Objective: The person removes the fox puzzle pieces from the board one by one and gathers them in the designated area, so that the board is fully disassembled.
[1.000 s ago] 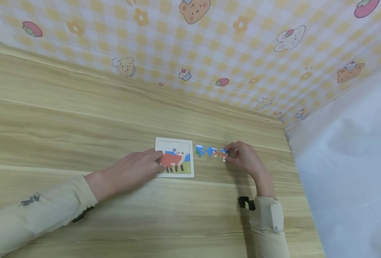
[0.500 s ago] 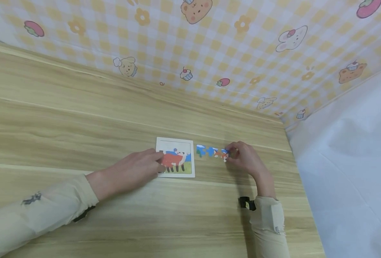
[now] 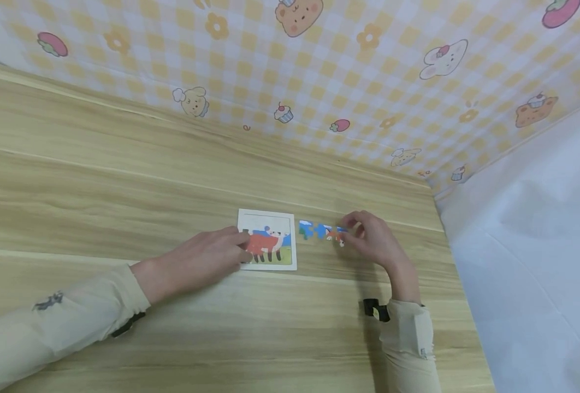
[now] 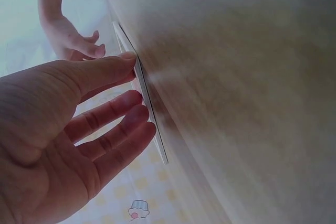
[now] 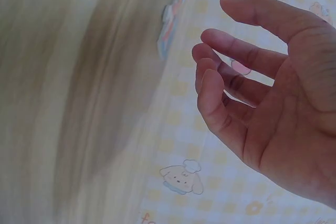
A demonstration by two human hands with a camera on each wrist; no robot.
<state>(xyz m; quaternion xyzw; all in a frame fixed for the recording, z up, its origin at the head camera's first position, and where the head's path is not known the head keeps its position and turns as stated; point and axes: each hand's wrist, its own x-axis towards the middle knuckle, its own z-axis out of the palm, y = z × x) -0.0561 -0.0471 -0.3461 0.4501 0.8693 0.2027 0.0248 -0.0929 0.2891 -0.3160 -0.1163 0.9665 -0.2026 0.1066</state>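
A small square puzzle board (image 3: 282, 267) with a pale rim lies on the table; its picture shows a red animal with dark legs, blue sky and green ground. My left hand (image 3: 196, 265) rests its thumb and fingertips on the left part of the board, seen edge-on (image 4: 162, 150) in the left wrist view. Right of the board lies a short row of joined jigsaw pieces (image 3: 306, 229), blue with an orange-and-white face at the right end. Over that end hovers my right hand (image 3: 372, 240), thumb and fingers parted around nothing; in the right wrist view its fingers (image 5: 241, 51) are loosely bent, apart from the pieces (image 5: 170, 19).
The wooden table (image 3: 196, 338) stretches to both sides. Behind it rises a yellow checked cloth (image 3: 250, 65) with cartoon prints, and white material (image 3: 531, 262) borders the right edge. A black wrist device (image 3: 376, 309) sits at the right sleeve.
My right thumb and fingers have spread and lifted a little off the right end of the pieces. The left hand and the board stay in place.
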